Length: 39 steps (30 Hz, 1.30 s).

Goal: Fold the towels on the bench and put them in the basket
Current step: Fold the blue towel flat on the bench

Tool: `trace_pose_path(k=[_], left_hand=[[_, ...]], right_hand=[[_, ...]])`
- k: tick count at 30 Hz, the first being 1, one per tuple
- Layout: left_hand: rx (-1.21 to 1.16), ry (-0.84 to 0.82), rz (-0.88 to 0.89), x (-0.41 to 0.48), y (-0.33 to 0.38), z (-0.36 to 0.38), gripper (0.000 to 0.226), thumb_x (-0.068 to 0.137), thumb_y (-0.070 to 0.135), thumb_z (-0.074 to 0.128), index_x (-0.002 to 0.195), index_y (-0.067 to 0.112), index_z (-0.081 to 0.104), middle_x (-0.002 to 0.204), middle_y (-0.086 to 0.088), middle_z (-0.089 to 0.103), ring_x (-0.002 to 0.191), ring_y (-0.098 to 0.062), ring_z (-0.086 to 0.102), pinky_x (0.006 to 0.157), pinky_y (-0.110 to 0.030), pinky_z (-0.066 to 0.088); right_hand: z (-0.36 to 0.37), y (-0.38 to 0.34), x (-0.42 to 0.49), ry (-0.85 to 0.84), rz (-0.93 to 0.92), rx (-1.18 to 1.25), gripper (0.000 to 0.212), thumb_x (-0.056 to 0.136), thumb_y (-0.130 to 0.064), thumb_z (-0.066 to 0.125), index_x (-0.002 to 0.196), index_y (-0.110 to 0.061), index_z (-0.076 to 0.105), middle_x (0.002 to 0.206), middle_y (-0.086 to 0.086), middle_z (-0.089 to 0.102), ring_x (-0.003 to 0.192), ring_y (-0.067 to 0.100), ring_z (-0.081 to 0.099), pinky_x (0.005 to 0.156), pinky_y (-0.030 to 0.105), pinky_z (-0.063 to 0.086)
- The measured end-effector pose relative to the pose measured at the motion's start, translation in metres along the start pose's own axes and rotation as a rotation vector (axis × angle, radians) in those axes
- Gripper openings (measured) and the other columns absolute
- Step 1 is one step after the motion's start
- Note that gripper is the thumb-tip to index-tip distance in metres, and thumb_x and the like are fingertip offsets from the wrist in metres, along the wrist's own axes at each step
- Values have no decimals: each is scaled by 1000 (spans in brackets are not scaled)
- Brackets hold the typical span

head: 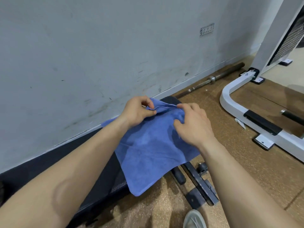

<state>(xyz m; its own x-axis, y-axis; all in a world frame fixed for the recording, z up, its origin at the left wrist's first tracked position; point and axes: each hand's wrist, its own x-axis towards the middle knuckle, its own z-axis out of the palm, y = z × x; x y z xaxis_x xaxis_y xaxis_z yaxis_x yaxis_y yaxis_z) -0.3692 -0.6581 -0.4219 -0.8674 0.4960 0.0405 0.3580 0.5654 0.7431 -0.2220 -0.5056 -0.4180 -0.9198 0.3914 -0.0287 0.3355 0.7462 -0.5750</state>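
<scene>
Our forearms reach forward to the far edge of the blue towel (148,153), where our left hand (136,111) pinches the raised hem between thumb and forefinger and our right hand (192,124), just beside it, curls its fingers into the same fold. Beneath the hands the towel lies spread on the dark desk (105,181), its near corner hanging past the desk's edge over the floor (222,112). Left of the hands the wall (82,55) stands close; right of them the floor lies open up to a white frame (291,140).
</scene>
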Motion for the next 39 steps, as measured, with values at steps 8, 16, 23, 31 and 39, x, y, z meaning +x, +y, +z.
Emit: trace_pose_path(k=[8, 16, 23, 31, 39], left_hand=[[-107, 83, -84, -145, -5, -52, 16, 76, 10, 84, 80, 15, 69, 65, 12, 57, 53, 3, 44, 57, -9, 36], [-257, 238, -48, -195, -36, -83, 12, 89, 5, 69, 95, 13, 75, 90, 4, 75, 85, -8, 69, 79, -17, 50], [-282, 403, 13, -189, -41, -83, 18, 83, 6, 75, 86, 23, 75, 90, 10, 74, 89, -11, 69, 86, -32, 54], [-309, 404, 23, -184, -39, -80, 19, 77, 10, 82, 81, 27, 73, 87, 9, 75, 84, -7, 71, 83, -33, 57], [-207, 410, 42, -181, -37, -76, 15, 74, 13, 85, 79, 22, 74, 85, 10, 73, 80, -3, 66, 78, -25, 54]], right_hand=[[30, -74, -34, -251, -373, 349, 8, 93, -36, 64, 95, -31, 69, 85, -9, 69, 78, 6, 62, 71, 26, 46], [60, -119, -50, -336, -357, 488, 7, 93, -31, 67, 93, -24, 69, 77, -5, 60, 64, 4, 49, 64, 24, 39], [64, -131, -46, -220, -438, 446, 12, 86, -25, 64, 93, -32, 73, 91, -3, 73, 91, 17, 67, 84, 46, 54], [58, -120, -44, -305, -475, 417, 18, 98, -29, 61, 95, -33, 79, 79, -17, 73, 77, -6, 62, 75, 25, 46], [45, -123, -46, -403, -489, 292, 24, 101, -23, 56, 101, -29, 79, 52, -17, 54, 52, 0, 47, 54, 13, 32]])
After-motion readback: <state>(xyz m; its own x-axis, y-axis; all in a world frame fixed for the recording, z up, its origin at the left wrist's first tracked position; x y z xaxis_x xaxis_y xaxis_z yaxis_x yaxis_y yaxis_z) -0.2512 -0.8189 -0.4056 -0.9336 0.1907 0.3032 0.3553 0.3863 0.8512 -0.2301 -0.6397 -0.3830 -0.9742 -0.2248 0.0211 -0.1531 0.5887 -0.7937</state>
